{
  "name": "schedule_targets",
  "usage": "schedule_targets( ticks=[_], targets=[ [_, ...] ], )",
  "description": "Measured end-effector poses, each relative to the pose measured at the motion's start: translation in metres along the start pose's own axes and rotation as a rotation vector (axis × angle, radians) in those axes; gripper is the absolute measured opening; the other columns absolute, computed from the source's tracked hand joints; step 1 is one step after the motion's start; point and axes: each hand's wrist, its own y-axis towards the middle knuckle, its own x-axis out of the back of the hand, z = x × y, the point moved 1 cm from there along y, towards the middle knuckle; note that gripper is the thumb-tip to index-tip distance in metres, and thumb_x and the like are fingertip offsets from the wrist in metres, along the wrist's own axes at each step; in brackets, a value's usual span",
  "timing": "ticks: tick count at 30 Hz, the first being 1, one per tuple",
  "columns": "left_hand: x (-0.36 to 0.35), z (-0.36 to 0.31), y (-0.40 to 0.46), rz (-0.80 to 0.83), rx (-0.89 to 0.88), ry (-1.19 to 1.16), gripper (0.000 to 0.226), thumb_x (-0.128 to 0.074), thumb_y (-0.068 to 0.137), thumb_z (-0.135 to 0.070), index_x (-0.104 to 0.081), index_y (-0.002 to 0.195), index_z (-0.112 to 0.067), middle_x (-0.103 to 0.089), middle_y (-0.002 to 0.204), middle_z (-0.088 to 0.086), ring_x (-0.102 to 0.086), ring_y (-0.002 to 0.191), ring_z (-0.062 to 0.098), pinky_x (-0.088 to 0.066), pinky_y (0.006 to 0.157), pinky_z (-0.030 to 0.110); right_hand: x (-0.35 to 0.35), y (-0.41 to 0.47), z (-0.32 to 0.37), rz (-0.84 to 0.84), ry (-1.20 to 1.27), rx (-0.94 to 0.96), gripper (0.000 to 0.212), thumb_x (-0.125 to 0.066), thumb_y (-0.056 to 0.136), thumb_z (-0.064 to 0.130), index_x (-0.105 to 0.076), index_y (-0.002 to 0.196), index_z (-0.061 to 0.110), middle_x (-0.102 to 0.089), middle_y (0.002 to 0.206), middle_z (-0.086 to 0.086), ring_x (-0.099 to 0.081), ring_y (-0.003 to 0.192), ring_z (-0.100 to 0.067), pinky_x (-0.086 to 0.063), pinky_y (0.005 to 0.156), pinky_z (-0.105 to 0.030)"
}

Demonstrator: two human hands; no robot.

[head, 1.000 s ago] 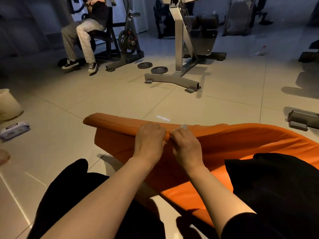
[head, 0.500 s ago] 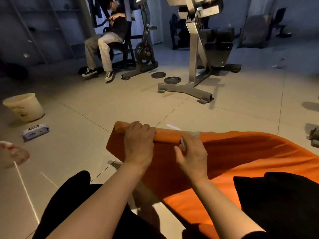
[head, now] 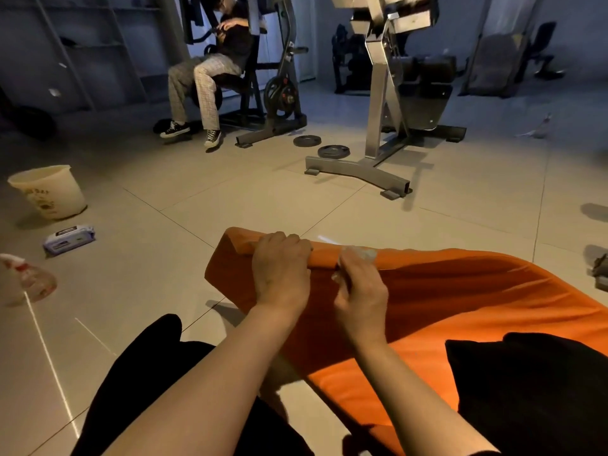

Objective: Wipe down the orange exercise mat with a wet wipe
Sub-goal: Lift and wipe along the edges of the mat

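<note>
place: gym | evidence: steel weight machine (head: 391,103) upper centre; two weight plates (head: 320,145) on tiled floor (head: 230,199); seated person (head: 210,77) at plate-loaded machine (head: 279,87) upper left

orange mat (head: 460,291); black trousers (head: 533,390); pale translucent wipe (head: 358,253); beige floor tiles (head: 164,291); cream bucket (head: 49,190); white-and-purple pack (head: 69,238) with a dark label; light checked trousers on the seated person (head: 204,83), black-and-white shoes; grey plates (head: 333,150).
</note>
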Motion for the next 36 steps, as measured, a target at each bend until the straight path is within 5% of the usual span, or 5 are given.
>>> schedule_targets(
  ticks=[11,18,24,28,36],
  targets=[
    [0.004,-0.007,-0.003,0.103,0.009,0.003,0.021,-0.079,0.072,-0.024,-0.071,0.091,-0.023,-0.067,0.087,-0.004,-0.06,0.087,0.019,-0.043,0.08,0.032,0.013,0.0,-0.028,-0.037,-0.123,-0.084,0.033,-0.056,0.07,-0.008,-0.072,0.097,0.002,-0.072,0.09,-0.011,-0.064,0.077,-0.034,-0.037,0.072,-0.018],
    [0.006,-0.001,0.008,0.071,0.033,0.022,0.01,-0.074,0.075,-0.021,-0.072,0.084,-0.021,-0.068,0.08,-0.001,-0.059,0.08,0.021,-0.041,0.073,0.033,-0.011,0.004,0.01,0.087,0.017,0.229,0.052,-0.049,0.068,-0.01,-0.066,0.117,-0.004,-0.066,0.118,-0.018,-0.055,0.112,-0.025,-0.032,0.107,-0.019],
    [0.007,-0.003,0.01,0.106,0.012,0.01,0.026,-0.089,0.054,-0.026,-0.073,0.074,-0.024,-0.064,0.067,-0.006,-0.058,0.069,0.018,-0.045,0.067,0.032,0.026,0.014,-0.053,-0.002,-0.178,-0.159,0.048,-0.052,0.064,-0.011,-0.072,0.104,0.004,-0.072,0.098,-0.013,-0.065,0.086,-0.036,-0.035,0.07,-0.019],
    [0.01,-0.013,0.014,0.072,-0.033,0.018,0.034,-0.093,0.038,-0.023,-0.068,0.062,-0.023,-0.059,0.056,-0.005,-0.056,0.058,0.019,-0.045,0.057,0.03,0.008,0.013,-0.025,-0.012,-0.152,-0.022,0.037,-0.056,0.074,-0.001,-0.068,0.108,-0.005,-0.069,0.108,-0.02,-0.061,0.101,-0.033,-0.039,0.09,-0.027],
    [0.015,0.001,0.017,0.142,-0.063,0.022,0.026,-0.058,0.092,-0.026,-0.064,0.118,-0.026,-0.063,0.114,-0.005,-0.046,0.116,0.018,-0.03,0.103,0.032,0.0,0.036,-0.01,0.174,-0.197,0.167,0.024,-0.074,0.068,-0.01,-0.066,0.086,0.005,-0.064,0.08,-0.011,-0.059,0.074,-0.032,-0.043,0.081,-0.036]
  ],
)
